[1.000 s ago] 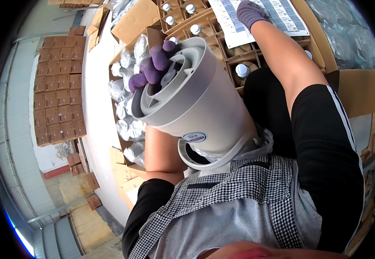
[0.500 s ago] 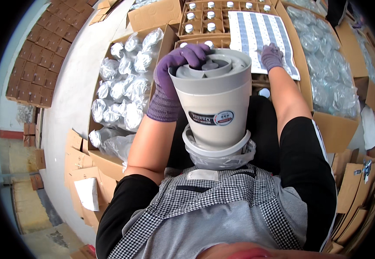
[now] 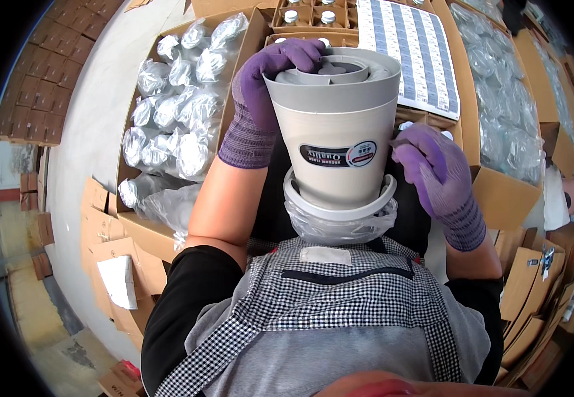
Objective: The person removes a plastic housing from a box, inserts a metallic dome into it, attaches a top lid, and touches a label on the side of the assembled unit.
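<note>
A beige vacuum flask (image 3: 336, 126) stands upside down at my lap, its grey base facing up. Clear plastic wrap (image 3: 340, 225) covers its lower end around the pale handle ring. My left hand (image 3: 270, 83), in a purple glove, grips the base rim from the left, fingers bent over the recessed top. An oval dark label with a round emblem shows on the flask's front. Beside the flask's right wall, my right hand (image 3: 436, 165), also gloved, has its fingers curled and tips pinched; whatever is between them is too small to make out.
A sheet of blue-and-white stickers (image 3: 409, 59) lies across a divided carton of white-capped bottles (image 3: 327, 16). Plastic-wrapped items fill a carton on the left (image 3: 174, 99) and another on the right (image 3: 505, 99). Flattened cardboard (image 3: 532, 284) leans at the lower right.
My right hand has come back from the sticker sheet to the flask's right side, its fingers now pinched. My left hand still grips the flask's base.
</note>
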{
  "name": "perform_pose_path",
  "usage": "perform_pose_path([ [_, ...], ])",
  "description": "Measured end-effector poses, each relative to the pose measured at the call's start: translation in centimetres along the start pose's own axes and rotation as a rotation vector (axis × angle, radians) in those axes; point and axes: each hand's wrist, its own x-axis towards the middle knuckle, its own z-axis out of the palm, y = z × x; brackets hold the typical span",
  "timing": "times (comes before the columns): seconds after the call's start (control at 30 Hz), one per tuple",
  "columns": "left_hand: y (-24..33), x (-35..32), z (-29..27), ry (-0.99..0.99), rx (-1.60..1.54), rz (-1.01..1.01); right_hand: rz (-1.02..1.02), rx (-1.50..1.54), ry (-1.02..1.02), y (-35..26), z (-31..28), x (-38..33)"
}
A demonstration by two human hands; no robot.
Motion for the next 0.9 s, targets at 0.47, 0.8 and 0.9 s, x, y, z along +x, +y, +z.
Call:
perform_pose_path([
  [0.47,0.5,-1.1,-0.5,0.025,-0.033,0.104,0.258,0.121,0.06,-3.7,2.7,-0.3],
  [0.8,1.7,-0.8,0.6,0.069,0.059,0.03,-0.259,-0.177,0.177,-3.6,3.2,-0.2],
  [0.9,2.1,-0.3,2.7,0.105,0.047,-0.041,-0.406,-0.18,0.17,-4.2,2.6,-0.7],
])
